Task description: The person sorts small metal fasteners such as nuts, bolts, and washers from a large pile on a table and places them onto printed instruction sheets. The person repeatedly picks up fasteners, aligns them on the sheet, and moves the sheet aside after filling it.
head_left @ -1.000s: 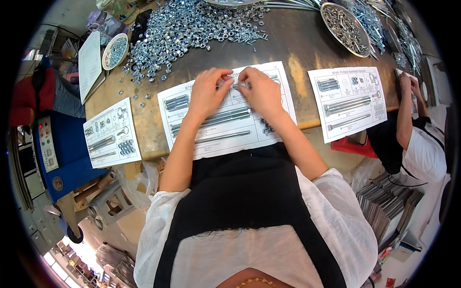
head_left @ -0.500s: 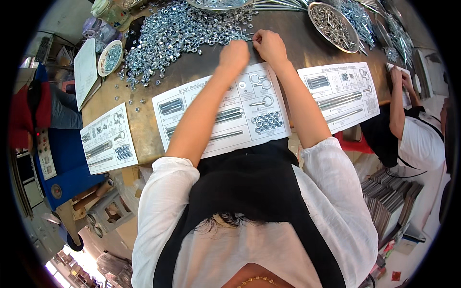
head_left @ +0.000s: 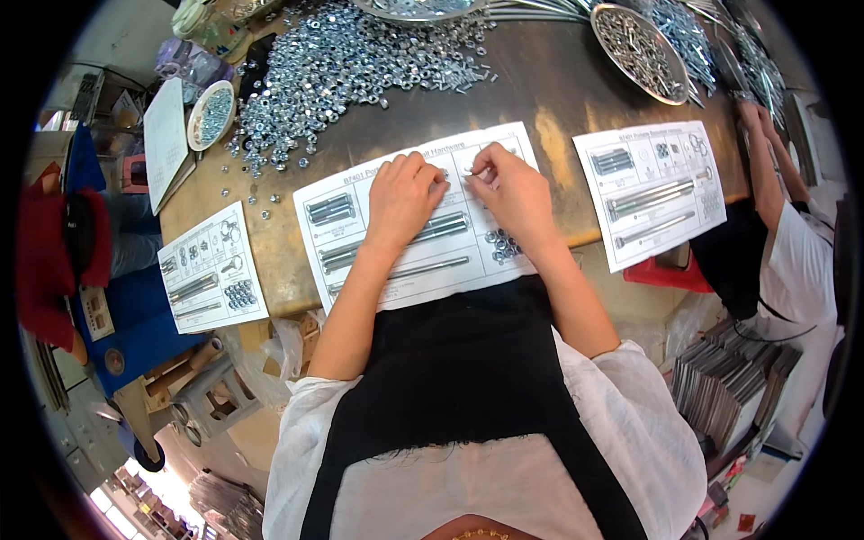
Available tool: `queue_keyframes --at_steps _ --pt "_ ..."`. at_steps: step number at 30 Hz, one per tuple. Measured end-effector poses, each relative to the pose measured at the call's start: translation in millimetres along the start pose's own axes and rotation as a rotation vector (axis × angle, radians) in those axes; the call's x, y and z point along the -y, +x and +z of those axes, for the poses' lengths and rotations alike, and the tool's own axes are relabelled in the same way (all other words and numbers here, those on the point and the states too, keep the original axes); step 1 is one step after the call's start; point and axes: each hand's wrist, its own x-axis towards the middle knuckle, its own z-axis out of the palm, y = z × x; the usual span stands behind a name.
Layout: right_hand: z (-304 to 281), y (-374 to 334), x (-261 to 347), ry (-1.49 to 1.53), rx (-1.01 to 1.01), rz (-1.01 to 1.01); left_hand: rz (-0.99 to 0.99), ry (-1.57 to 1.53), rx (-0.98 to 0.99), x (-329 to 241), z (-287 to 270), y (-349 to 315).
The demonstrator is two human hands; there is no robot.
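Note:
A printed parts sheet (head_left: 360,229), white with grey pictures of hardware, lies before me at the table's near edge. Over its left middle rests my left hand (head_left: 405,200), fingers curled and thumb side toward the right; whatever its fingertips may hold is too small to name. My right hand (head_left: 515,200) is closed in a pinch above the sheet's upper right, with a tiny metallic piece at the fingertips whose kind I cannot make out. Beyond both hands spreads a big heap of shiny metal nuts (head_left: 337,76), with several small screws (head_left: 463,79) along its right edge.
Similar sheets lie left (head_left: 214,270) and right (head_left: 650,189). A steel bowl of bolts (head_left: 637,56) stands far right, a small white bowl (head_left: 211,115) far left. Long metal rods (head_left: 540,11) lie at the back. A co-worker's hands (head_left: 756,117) are at the right.
Both my hands have come back from the right edge of the nut heap to over the middle sheet. The co-worker at the right has shifted their arms farther away.

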Motion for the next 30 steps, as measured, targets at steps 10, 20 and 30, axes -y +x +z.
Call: queue_keyframes --at_steps 10,20,30 --pt "31.4 1.0 -0.7 -0.09 0.014 -0.091 -0.336 -0.123 -0.117 6.8 -16.7 -9.7" --pt "32.9 11.4 1.5 -0.108 0.004 -0.069 -0.359 -0.219 -0.167 9.5 -22.7 -31.1" --pt "37.2 11.4 3.5 -0.122 0.034 -0.045 -0.128 -0.046 -0.062 12.5 3.3 -4.9"
